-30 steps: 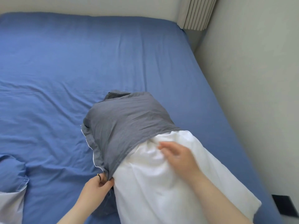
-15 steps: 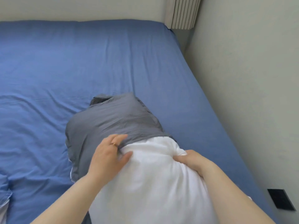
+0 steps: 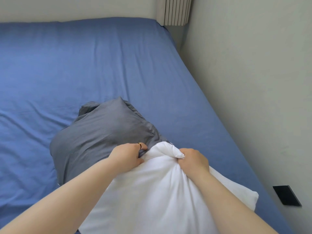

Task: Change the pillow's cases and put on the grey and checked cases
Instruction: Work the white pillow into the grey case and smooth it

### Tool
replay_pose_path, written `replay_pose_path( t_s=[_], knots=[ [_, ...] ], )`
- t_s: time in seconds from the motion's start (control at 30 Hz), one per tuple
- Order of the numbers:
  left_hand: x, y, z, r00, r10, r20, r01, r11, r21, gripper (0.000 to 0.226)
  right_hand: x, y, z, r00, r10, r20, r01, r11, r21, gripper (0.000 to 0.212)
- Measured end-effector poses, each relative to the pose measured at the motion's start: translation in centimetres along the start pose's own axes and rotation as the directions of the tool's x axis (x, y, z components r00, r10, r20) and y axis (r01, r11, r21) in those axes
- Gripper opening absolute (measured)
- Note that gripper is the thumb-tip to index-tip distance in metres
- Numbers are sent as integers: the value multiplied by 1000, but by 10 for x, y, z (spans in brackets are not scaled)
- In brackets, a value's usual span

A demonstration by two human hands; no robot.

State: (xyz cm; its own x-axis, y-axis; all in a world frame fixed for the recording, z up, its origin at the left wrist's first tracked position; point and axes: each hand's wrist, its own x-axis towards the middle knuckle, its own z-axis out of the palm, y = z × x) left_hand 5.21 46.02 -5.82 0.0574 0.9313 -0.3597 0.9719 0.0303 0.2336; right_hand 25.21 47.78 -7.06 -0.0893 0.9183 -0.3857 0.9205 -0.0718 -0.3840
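Observation:
A white pillow [image 3: 152, 196] lies lengthwise on the blue bed, its far half inside a grey pillowcase [image 3: 101, 132]. My left hand [image 3: 128, 156], with a ring on one finger, grips the open edge of the grey case at the top of the pillow. My right hand [image 3: 194, 161] clutches a bunched fold of the white pillow just to the right of it. The near end of the pillow is bare and white. No checked case is in view.
The blue sheet [image 3: 84, 65] covers the bed. A grey wall [image 3: 253, 81] runs close along its right side, with a black plate [image 3: 287, 197] low on it. A ribbed beige panel [image 3: 173, 10] stands in the far corner.
My left hand moved from the case's lower left edge up onto the pillow and now grips the case's edge. My right hand went from resting on the pillow to clutching it.

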Motion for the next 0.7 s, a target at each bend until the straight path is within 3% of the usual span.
replay_pose_path(
  t_s=[0.13,0.27,0.33,0.43,0.57,0.63,0.7],
  knots=[
    [9,-3,0,971,-48,-235,75,991,107,46,5,0,4,999,-33,-35,34,999,14,34],
    [27,-2,-11,977,-130,-170,129,992,-15,26,1,5,2,986,27,162,-89,915,392,21],
    [35,7,-18,982,-116,-148,101,989,-108,22,-2,1,3,961,-30,276,-112,867,486,29],
    [42,24,-22,994,-44,-100,20,972,-233,39,0,-24,14,944,-161,289,30,912,410,10],
    [51,34,-23,1000,0,-9,-4,856,-518,39,5,-61,27,950,-199,240,110,934,339,23],
    [52,40,-23,999,28,45,6,775,-632,48,3,-77,33,924,-256,285,169,940,296,27],
    [51,46,-25,994,63,84,15,711,-703,42,0,-91,40,897,-276,345,193,947,256,31]
  ],
)
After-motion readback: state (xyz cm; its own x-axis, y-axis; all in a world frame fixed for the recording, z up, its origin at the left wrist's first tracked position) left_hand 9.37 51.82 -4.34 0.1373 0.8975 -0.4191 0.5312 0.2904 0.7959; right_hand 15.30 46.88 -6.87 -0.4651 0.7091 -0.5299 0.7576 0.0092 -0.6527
